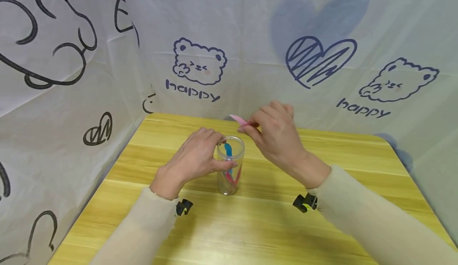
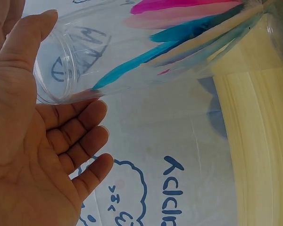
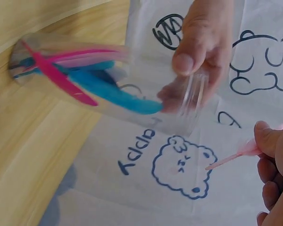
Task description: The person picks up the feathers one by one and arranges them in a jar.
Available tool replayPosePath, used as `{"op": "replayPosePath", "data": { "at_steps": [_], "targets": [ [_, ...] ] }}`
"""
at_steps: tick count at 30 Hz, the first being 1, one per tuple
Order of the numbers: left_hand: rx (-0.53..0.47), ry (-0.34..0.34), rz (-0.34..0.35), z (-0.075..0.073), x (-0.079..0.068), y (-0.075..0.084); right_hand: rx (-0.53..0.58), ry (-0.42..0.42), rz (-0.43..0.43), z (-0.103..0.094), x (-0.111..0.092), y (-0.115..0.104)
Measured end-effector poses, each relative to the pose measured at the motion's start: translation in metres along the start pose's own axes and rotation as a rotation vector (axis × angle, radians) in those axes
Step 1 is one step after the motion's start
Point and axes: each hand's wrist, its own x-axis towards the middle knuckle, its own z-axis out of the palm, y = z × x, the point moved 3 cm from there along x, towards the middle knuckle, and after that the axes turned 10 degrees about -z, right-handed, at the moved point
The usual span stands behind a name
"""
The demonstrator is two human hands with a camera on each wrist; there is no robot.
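A clear plastic jar [image 1: 225, 188] stands upright on the wooden table with several feathers inside. My left hand [image 1: 195, 155] grips it near the open rim, thumb on one side and fingertips on the other. In the right wrist view, a blue feather [image 3: 118, 94] and a magenta feather [image 3: 61, 80] show through the wall. A tan feather [image 2: 203, 37] leans among them in the left wrist view. My right hand [image 1: 280, 135] pinches a light pink feather [image 1: 238, 119] between thumb and fingers, above and right of the jar's mouth. The feather's bare quill points toward the jar in the right wrist view.
The yellow wood-grain table [image 1: 264, 233] spreads under both forearms. Behind it hangs a white curtain [image 1: 250, 58] printed with bears and hearts, and a second white curtain [image 1: 82, 110] runs along the left edge.
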Motion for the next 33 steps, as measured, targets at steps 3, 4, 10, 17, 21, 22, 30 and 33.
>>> {"op": "replayPosePath", "data": {
  "at_steps": [3,4,10,17,21,22,30,33],
  "targets": [
    [-0.002,-0.008,-0.004,0.0,0.0,0.0,0.03,0.016,0.002,0.001,0.007,-0.005],
    [-0.002,-0.009,-0.005,0.0,0.0,0.0,0.041,0.02,0.0,0.002,0.009,-0.007],
    [-0.005,-0.004,0.002,0.0,0.0,-0.001,0.083,0.038,-0.013,0.006,0.017,-0.014],
    [-0.019,0.014,0.048,0.0,-0.002,-0.001,0.085,-0.023,-0.013,0.017,0.018,-0.022],
    [-0.051,0.022,0.074,0.001,-0.002,-0.001,0.071,-0.065,-0.007,0.024,0.015,-0.024],
    [-0.058,0.021,0.072,0.001,-0.002,-0.001,0.07,-0.072,-0.005,0.026,0.013,-0.023],
    [-0.046,-0.005,0.025,0.002,-0.001,-0.002,0.036,-0.143,0.014,0.032,0.006,-0.02],
    [-0.033,-0.02,0.005,0.002,-0.001,-0.003,0.016,-0.175,0.024,0.033,0.005,-0.02]
  ]
}}
